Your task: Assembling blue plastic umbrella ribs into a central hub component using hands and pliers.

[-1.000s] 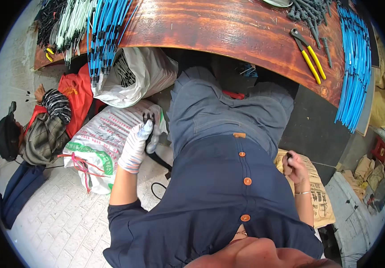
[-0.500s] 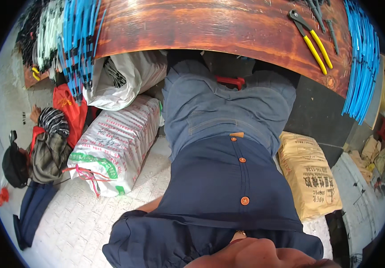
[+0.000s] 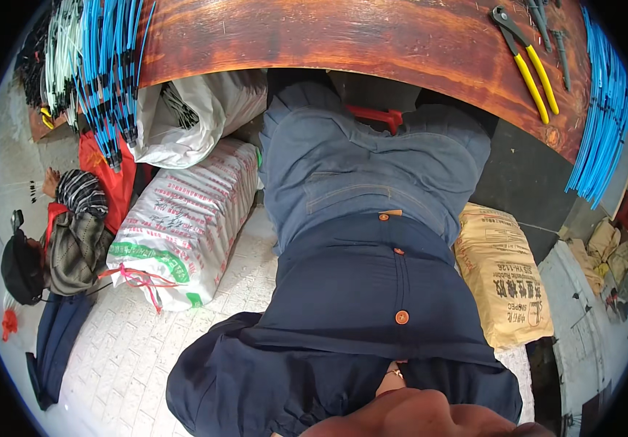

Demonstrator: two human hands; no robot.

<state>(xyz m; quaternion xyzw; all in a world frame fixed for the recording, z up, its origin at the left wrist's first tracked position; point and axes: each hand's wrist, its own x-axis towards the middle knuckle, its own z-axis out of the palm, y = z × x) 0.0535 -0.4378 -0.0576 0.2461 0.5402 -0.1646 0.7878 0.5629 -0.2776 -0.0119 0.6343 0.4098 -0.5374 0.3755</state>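
Observation:
Neither of my hands shows; my dark blue sleeves (image 3: 219, 364) lie along the lower edge. In front of me stands a red-brown wooden table (image 3: 314, 40). Pliers with yellow handles (image 3: 528, 73) rest on its right part, beside several dark, thin tools (image 3: 550, 33). A bundle of blue strips (image 3: 601, 120) hangs over the right edge. At the left edge, more blue strips with black bands (image 3: 110, 73) lie next to pale whitish ones (image 3: 64, 62).
Under the table an opened white sack (image 3: 204, 142) holds thin grey pieces. A full white sack (image 3: 190, 218) with red print stands left of my legs, a tan sack (image 3: 503, 280) right. Another person (image 3: 77, 244) is at far left. A red bar (image 3: 376, 116) shows beyond my lap.
The view has shifted slightly, so the table sits a little higher in it. A bit of bare arm at my left side is now out of sight. The pliers and strips lie as before.

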